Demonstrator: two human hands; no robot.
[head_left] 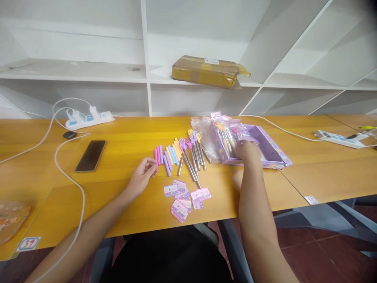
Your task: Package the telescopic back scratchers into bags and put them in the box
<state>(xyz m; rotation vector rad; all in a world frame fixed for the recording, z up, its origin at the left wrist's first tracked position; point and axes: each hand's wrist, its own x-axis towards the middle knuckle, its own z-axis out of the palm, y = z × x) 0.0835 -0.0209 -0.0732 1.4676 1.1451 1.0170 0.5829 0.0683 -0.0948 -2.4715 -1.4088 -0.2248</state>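
Observation:
My left hand (pixel 144 171) rests on the table with loosely bent fingers, its fingertips beside the pink handle sleeves (pixel 158 155). No object shows in it. Purple sleeves (pixel 167 163), blue sleeves (pixel 173 156) and yellow sleeves (pixel 177 147) lie in a row to the right. Next to them is a pile of metal back scratchers (pixel 193 157) with coloured hand-shaped heads. My right hand (pixel 249 151) reaches into a purple cardboard box (pixel 273 147), at the plastic-wrapped back scratchers (pixel 225 137); its fingers are largely hidden. Several small printed cards (pixel 179 208) lie near the table's front edge.
A black phone (pixel 90 156) and a white power strip (pixel 90 120) with cables are on the left. Another power strip (pixel 338 138) is at right. Clear plastic wrapping (pixel 207 137) lies against the box. A taped carton (pixel 206 70) sits on the shelf behind.

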